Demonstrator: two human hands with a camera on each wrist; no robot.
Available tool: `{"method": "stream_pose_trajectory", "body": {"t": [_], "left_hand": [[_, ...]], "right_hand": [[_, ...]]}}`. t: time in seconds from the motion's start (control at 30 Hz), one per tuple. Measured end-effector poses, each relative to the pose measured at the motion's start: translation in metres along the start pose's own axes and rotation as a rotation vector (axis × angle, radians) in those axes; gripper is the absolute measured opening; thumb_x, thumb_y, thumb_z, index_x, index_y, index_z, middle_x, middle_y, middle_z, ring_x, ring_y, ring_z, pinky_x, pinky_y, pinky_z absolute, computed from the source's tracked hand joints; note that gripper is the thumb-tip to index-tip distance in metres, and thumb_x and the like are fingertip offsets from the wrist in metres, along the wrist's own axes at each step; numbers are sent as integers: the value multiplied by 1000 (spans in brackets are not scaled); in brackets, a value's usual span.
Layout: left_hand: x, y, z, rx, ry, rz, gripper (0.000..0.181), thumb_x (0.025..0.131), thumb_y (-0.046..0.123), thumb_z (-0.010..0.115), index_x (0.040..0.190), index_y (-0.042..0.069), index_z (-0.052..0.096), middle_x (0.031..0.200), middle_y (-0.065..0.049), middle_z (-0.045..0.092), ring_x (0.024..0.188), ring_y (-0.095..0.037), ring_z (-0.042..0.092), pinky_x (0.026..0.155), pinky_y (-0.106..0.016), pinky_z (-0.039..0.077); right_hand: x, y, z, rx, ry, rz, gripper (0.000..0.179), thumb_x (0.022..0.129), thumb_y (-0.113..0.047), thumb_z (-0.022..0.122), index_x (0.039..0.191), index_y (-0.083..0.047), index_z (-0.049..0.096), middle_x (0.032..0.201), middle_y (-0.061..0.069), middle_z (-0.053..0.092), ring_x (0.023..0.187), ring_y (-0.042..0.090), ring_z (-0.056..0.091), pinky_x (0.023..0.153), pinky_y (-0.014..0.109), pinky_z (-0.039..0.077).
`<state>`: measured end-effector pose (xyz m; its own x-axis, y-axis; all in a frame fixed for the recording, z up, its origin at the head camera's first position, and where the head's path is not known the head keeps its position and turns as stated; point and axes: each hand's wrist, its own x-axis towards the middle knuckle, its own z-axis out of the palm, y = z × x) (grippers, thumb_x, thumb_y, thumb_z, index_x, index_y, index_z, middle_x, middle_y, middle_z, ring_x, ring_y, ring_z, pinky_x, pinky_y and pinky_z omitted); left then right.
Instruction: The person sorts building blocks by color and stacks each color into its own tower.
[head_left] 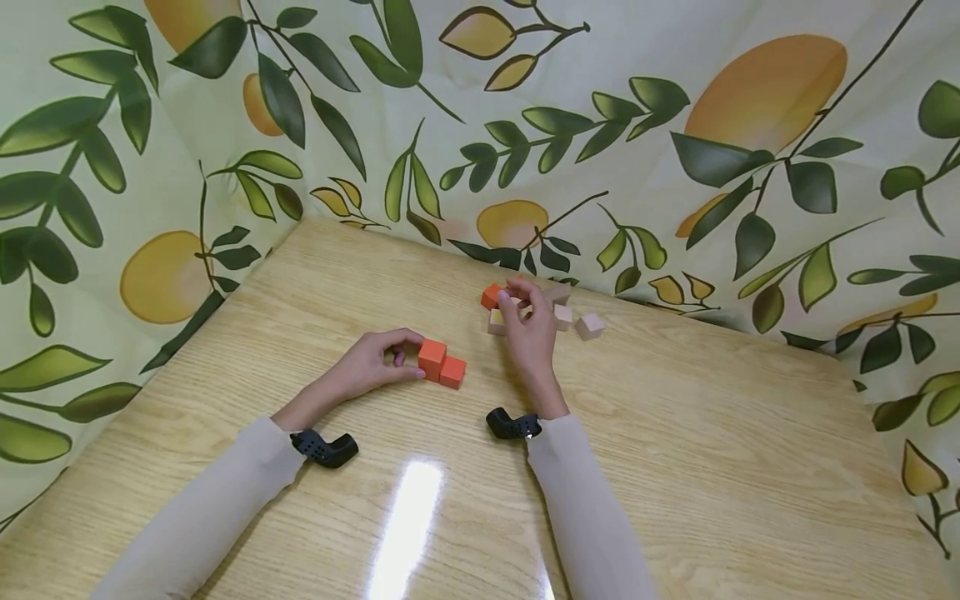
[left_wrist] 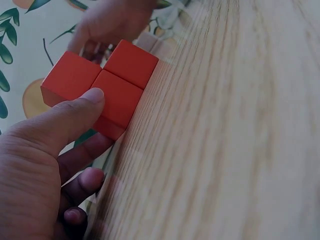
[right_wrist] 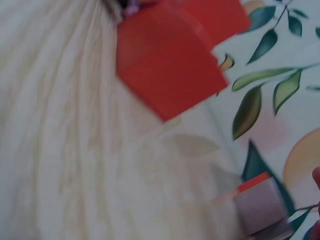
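Three orange-red cubes form an L: an upper cube (head_left: 432,354) rests on a lower cube (left_wrist: 120,100), and a side cube (head_left: 452,372) sits against it on the table. My left hand (head_left: 375,364) pinches the lower cube low on the stack, thumb on its near face. Farther back, my right hand (head_left: 531,329) reaches into a group of blocks, thumb and forefinger bent and a little apart. Just left of its thumb is an orange-red block (head_left: 491,296), with a pale block (head_left: 496,322) in front. Its fingertips partly hide the group, and only finger edges show in the right wrist view.
Right of the right hand lie pale wooden blocks, one cube (head_left: 590,327) standing apart and another (head_left: 562,317) nearer the hand. A cloth (head_left: 420,100) printed with fruit and leaves hangs behind the wooden table (head_left: 712,467).
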<state>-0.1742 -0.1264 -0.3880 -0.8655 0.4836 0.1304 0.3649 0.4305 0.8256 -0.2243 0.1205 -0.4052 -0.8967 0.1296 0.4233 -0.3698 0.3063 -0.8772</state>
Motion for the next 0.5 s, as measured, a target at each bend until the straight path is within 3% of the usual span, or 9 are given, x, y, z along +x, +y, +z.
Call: {"method": "stream_pose_trajectory", "body": {"t": [0.33,0.5], "left_hand": [[0,5,-2,0,-3,-15,34,82,9,76,113,5,64,78,-9,54,71,-23,47,65,-30,37],[0,3,-1,-5,-2,-13,34,82,8,76,114,5,64,78,-11,54,71,-24,47,64,-30,36]], "right_hand": [[4,24,4,-50,40,-24,29,92,-19,66,115,-2,63,104,10,62,92,26,46,80,33,35],[5,29,3,-105,14,-62,33,91,-21,67,116,-1,62,109,11,61,98,29,43,83,36,33]]}}
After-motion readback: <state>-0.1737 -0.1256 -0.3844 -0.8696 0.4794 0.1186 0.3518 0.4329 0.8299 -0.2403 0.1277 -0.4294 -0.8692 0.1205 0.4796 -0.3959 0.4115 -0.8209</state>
